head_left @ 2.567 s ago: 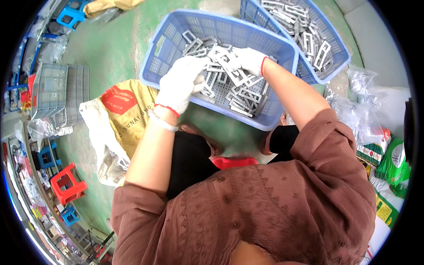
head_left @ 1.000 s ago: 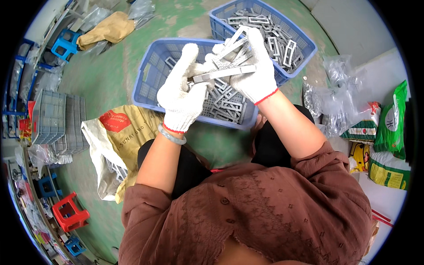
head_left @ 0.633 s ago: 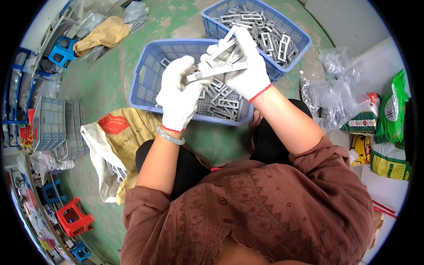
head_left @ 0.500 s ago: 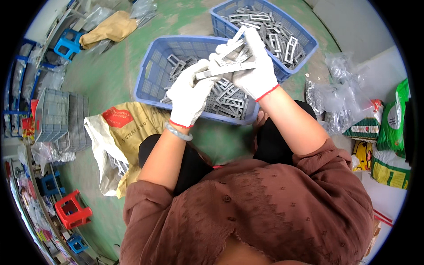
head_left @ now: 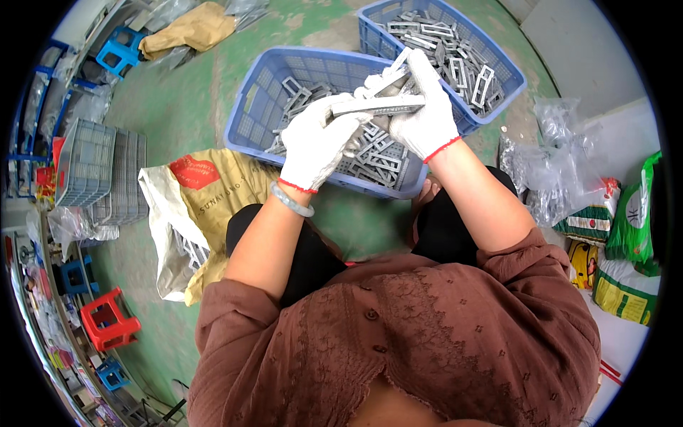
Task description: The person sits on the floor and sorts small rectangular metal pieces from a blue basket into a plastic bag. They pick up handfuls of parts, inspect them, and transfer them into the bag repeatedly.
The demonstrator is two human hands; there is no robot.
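My left hand (head_left: 314, 146), in a white knit glove, pinches the left end of a grey rectangular frame piece (head_left: 380, 106) between thumb and fingers. My right hand (head_left: 428, 110), gloved the same way, is closed around the frame piece's other end and further grey pieces (head_left: 395, 65) that jut up past its fingers. How many it holds is hidden by the glove. Both hands are above the near blue plastic basket (head_left: 242, 117), in which many loose grey frame pieces (head_left: 380, 164) lie.
A second blue basket (head_left: 370, 34) of similar pieces (head_left: 459, 71) stands behind. Left of my legs lies an open woven sack (head_left: 203, 213) with grey pieces inside. Wire baskets (head_left: 89, 167) and a red stool (head_left: 110, 320) are further left; plastic bags (head_left: 565, 167) are on the right.
The held frame piece has turned slightly, so a darker, textured side shows. Both hands remain together over the near basket. The whole view has shifted a little.
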